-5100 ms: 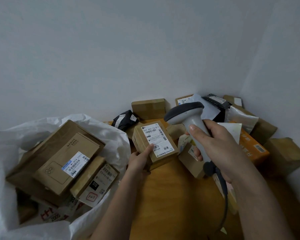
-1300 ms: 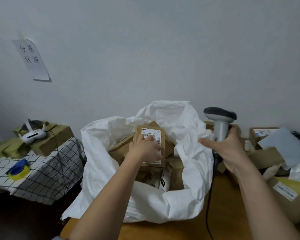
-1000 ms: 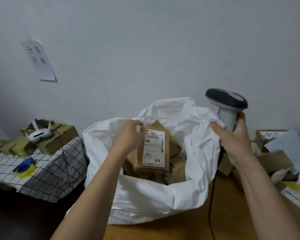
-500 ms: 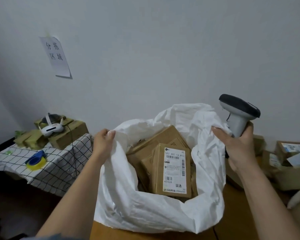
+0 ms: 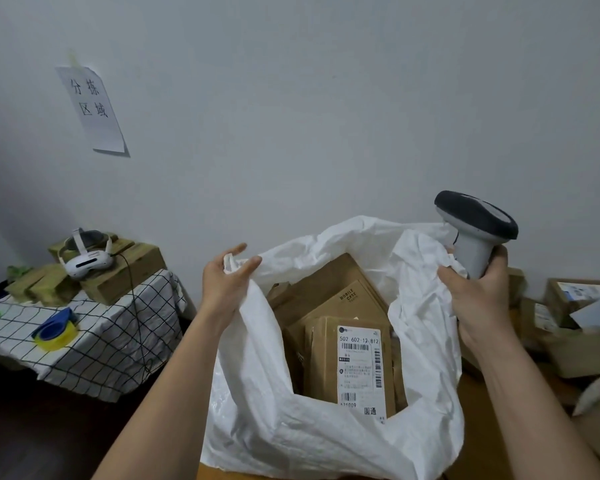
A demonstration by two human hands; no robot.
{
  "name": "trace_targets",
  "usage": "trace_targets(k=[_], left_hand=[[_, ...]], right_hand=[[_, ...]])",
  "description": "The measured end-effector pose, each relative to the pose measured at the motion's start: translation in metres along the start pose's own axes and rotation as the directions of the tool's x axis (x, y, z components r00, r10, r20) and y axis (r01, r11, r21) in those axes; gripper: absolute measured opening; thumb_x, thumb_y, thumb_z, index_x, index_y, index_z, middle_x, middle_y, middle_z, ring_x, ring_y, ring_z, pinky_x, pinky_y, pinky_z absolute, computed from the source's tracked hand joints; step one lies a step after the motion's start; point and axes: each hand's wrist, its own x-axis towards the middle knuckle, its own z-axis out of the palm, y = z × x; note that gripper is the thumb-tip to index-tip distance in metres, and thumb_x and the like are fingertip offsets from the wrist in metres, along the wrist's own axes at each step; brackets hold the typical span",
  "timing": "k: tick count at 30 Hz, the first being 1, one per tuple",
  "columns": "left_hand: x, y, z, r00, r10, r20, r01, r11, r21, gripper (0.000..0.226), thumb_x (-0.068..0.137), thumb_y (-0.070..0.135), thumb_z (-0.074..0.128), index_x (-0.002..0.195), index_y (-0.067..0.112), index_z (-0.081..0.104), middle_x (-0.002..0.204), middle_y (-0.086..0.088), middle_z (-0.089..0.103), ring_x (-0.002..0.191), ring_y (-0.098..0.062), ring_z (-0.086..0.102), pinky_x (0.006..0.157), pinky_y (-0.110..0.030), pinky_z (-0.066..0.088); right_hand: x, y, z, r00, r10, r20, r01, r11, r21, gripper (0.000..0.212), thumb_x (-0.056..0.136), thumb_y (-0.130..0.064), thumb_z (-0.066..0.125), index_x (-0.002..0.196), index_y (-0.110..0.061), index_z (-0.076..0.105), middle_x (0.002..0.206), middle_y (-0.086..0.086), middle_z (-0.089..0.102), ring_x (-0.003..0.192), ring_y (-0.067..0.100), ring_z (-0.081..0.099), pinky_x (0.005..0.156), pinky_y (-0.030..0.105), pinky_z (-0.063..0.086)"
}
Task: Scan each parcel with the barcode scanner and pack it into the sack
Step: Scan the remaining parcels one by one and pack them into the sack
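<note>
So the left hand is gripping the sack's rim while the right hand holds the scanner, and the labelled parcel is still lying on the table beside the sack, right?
Not quite. The head view shows the labelled parcel already inside the sack, not beside it. The rest holds: the left hand grips the rim, and the right hand holds the scanner.
</note>
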Motion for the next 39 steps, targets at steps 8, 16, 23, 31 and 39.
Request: trace_targets(k=[8,16,23,31,39], left_hand=[[-0.004,-0.009,-0.007,0.994,0.103,0.043,-0.108,0.982,0.154,0.032,0.074,0.029,0.085,0.069,0.014,0.058,0.051,0.011,0.049,0.043,-0.004,0.042,0.039,-0.019,0.034],[-0.013,0.002,-0.007,0.997,0.076,-0.008,-0.073,0.977,0.198,0.04,0.096,0.028,0.061,0.06,0.015,0.051,0.045,0.01,0.041,0.043,-0.012,0.036,0.042,-0.022,0.03],[-0.004,0.133,-0.023,0.903,0.134,-0.407,-0.228,0.954,-0.193,0.036,0.101,0.035,0.05,0.07,0.019,0.052,0.052,0.01,0.057,0.048,-0.006,0.055,0.046,-0.018,0.043],[-0.016,0.117,-0.041,0.865,0.069,-0.497,-0.1,0.994,-0.036,0.034,0.102,0.036,0.048,0.072,0.019,0.044,0.066,0.008,0.049,0.056,-0.002,0.05,0.055,-0.023,0.039],[-0.013,0.09,-0.043,0.866,0.147,-0.478,-0.084,0.985,0.151,0.042,0.101,0.026,0.049,0.062,0.019,0.033,0.063,0.003,0.036,0.053,-0.006,0.035,0.051,-0.027,0.033]], right_hand=[[-0.006,0.003,0.01,0.998,0.056,0.004,-0.056,0.995,0.084,0.059,0.083,-0.008,0.072,0.127,-0.032,0.042,0.117,0.001,0.057,0.101,0.016,0.062,0.078,0.031,0.055],[-0.011,-0.011,0.023,0.997,-0.028,-0.068,0.029,1.0,0.009,0.069,0.077,-0.024,0.082,0.131,-0.03,0.039,0.12,-0.006,0.056,0.096,0.001,0.06,0.073,0.013,0.051],[0.022,-0.109,0.036,0.909,-0.372,-0.19,0.387,0.92,0.052,0.067,0.069,-0.02,0.075,0.124,-0.036,0.042,0.119,-0.011,0.056,0.097,-0.001,0.063,0.082,0.018,0.054],[0.028,-0.115,0.064,0.934,-0.336,-0.123,0.352,0.925,0.146,0.065,0.074,-0.006,0.07,0.129,-0.021,0.038,0.111,-0.008,0.054,0.08,-0.012,0.06,0.073,0.012,0.049],[0.02,-0.083,0.061,0.974,-0.162,-0.16,0.176,0.981,0.077,0.067,0.081,-0.013,0.071,0.137,-0.017,0.034,0.114,-0.007,0.055,0.087,-0.008,0.061,0.08,0.016,0.052]])
